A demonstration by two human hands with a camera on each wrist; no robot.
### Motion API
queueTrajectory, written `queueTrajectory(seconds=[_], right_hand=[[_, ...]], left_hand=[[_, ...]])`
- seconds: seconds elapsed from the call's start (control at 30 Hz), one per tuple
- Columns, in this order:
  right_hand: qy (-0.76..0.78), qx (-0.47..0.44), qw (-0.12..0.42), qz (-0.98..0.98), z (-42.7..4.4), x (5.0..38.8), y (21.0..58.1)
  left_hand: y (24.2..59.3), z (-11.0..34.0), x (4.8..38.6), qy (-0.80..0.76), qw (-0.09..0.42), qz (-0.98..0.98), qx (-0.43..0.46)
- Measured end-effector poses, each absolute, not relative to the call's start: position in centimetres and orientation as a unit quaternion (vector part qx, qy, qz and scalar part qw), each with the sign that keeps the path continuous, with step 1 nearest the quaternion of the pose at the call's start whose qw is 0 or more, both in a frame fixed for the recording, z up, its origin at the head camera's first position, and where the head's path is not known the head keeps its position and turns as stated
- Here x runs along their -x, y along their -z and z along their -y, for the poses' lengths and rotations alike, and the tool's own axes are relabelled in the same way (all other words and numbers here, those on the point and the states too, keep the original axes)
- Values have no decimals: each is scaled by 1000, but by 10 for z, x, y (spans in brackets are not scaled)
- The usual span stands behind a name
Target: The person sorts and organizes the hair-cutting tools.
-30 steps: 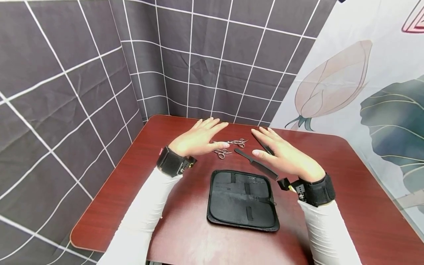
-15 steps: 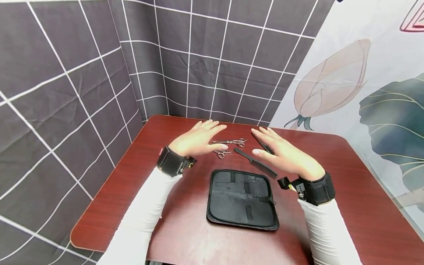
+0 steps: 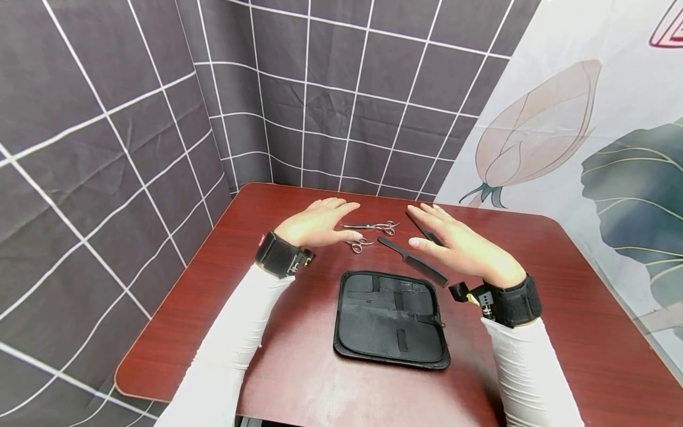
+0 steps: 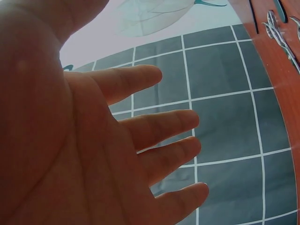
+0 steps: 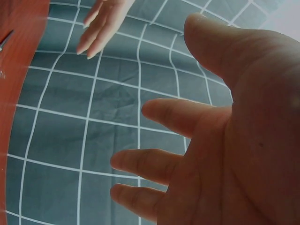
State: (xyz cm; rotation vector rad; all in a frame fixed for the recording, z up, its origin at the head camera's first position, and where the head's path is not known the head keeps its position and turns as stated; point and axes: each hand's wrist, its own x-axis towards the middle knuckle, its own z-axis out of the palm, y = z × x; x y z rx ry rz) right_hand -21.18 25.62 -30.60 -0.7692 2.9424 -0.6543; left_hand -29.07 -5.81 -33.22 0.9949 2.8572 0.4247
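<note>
In the head view my left hand (image 3: pixel 316 224) is held above the table with straight fingers and holds nothing. Beside its thumb lie silver scissors (image 3: pixel 376 226) and a second pair (image 3: pixel 358 245), partly hidden by that thumb. My right hand (image 3: pixel 465 244), also empty and with fingers extended, hovers over a dark comb (image 3: pixel 421 227) and partly covers it. Between the hands lies another black comb (image 3: pixel 413 261) with a handle. Nearer the front, a black case (image 3: pixel 392 319) rests on the table. Both wrist views show bare palms with fingers spread.
The reddish-brown table (image 3: pixel 187 332) has rounded corners. A grey cloth with white grid lines (image 3: pixel 331 107) hangs behind it and on the left. At the right hangs a white cloth (image 3: pixel 539 107) with a flower bud and leaf print.
The fingers of my left hand have dipped slightly and drawn a little nearer. My right hand has barely moved, and the objects lie as before.
</note>
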Motion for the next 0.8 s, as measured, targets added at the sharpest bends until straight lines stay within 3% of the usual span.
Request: queueTrajectory(seconds=[0.8], right_hand=[[198,244,31,-949,-269,230,314]], left_hand=[[358,41,301,-115,92,-930,-338]])
